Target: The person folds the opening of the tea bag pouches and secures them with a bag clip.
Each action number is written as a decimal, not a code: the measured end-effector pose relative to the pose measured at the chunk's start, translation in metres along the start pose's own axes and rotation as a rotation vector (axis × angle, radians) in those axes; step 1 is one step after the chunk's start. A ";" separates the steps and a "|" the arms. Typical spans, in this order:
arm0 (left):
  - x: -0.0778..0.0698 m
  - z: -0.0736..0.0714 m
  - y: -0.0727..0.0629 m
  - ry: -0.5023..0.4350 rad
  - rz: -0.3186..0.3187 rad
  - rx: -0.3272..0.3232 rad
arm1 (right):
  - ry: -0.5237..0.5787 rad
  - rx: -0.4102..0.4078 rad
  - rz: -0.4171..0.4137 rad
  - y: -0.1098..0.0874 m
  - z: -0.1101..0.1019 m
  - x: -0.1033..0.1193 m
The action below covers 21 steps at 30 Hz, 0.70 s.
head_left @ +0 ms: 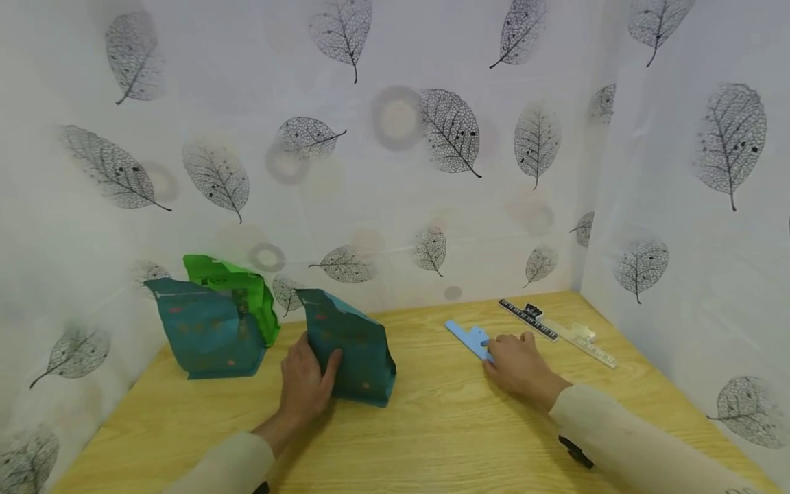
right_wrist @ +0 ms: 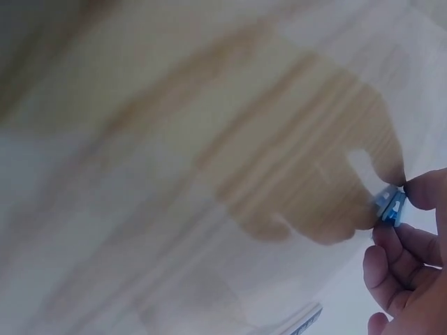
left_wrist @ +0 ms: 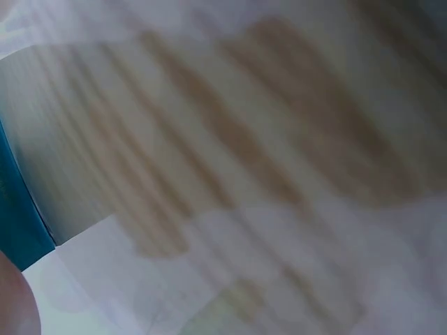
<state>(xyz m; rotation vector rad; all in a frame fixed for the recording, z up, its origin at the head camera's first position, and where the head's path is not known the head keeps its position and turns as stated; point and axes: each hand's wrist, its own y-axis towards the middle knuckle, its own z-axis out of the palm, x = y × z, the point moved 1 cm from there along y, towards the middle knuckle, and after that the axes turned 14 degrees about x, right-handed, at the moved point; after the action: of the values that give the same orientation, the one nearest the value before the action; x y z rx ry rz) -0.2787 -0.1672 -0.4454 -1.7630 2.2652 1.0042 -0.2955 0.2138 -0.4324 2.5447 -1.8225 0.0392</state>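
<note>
My left hand (head_left: 301,385) grips the lower left side of a teal stand-up pouch (head_left: 354,346), with the thumb across its front. The pouch stands upright on the table, its top edge slanting down to the right. In the left wrist view only a teal strip of the pouch (left_wrist: 19,209) shows. Over on the right, my right hand (head_left: 523,363) pinches the near end of a light blue long-bar clip (head_left: 459,333). The right wrist view shows this clip (right_wrist: 392,208) end-on between thumb and fingertips, low over the wooden surface.
A second teal pouch (head_left: 206,336) stands at the left, in front of a bright green pouch (head_left: 269,312). Behind my right hand lie a black clip with a piano-key pattern (head_left: 524,319) and a clear one (head_left: 589,344). Leaf-printed sheeting (head_left: 395,199) encloses the wooden table (head_left: 432,439).
</note>
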 end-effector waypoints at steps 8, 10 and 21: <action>-0.010 0.007 0.003 -0.012 -0.005 0.033 | -0.012 -0.015 -0.030 0.001 0.000 0.007; -0.012 0.010 0.002 -0.006 -0.005 0.042 | -0.004 -0.005 -0.025 0.002 0.001 0.008; -0.025 0.017 0.002 -0.015 0.003 0.071 | 0.033 0.033 -0.004 0.006 0.001 0.012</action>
<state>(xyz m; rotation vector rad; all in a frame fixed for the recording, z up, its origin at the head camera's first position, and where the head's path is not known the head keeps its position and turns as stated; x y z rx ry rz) -0.2777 -0.1365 -0.4462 -1.7189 2.2651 0.9221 -0.2968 0.2005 -0.4328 2.5537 -1.8200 0.1109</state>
